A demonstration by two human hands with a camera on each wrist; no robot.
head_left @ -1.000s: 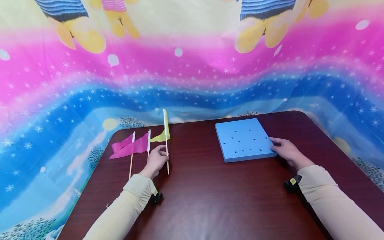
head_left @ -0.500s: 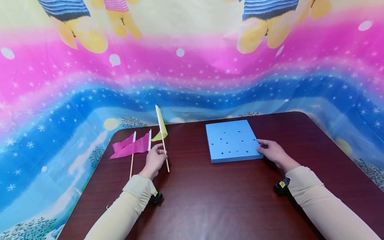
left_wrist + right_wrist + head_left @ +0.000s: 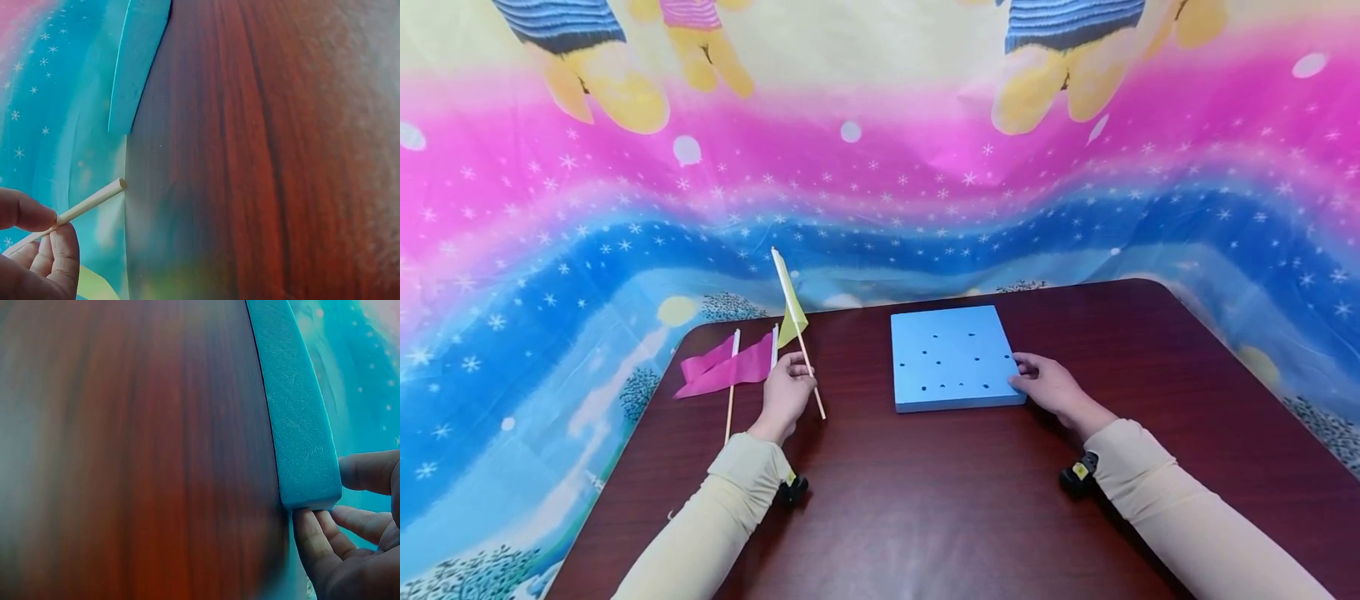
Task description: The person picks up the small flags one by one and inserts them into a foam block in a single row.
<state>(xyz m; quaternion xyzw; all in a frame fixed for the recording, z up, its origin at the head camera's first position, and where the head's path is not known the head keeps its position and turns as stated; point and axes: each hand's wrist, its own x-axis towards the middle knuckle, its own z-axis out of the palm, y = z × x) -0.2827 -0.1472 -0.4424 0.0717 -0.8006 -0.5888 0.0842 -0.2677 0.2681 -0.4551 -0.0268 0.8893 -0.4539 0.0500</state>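
Observation:
My left hand point(image 3: 786, 396) pinches the wooden stick of a small yellow flag point(image 3: 792, 321) between thumb and fingers. The stick leans left at the top, and its bare lower end point(image 3: 103, 201) sticks out past the fingertips in the left wrist view. My right hand point(image 3: 1052, 383) holds the right edge of a light blue, foam-like board point(image 3: 955, 342) dotted with small holes. In the right wrist view the thumb lies at the board's upper edge and the fingers point(image 3: 312, 540) press its side. The board lies flat on the table, its holes unfilled.
Two pink flags point(image 3: 730, 367) on sticks lie on the table point(image 3: 887, 500) left of my left hand, partly overlapping. A printed cloth point(image 3: 880, 183) with snowflakes hangs behind the table's far edge.
The blue board has slid left across the table with my right hand on it. In my left hand the yellow flag's top has tipped to the left.

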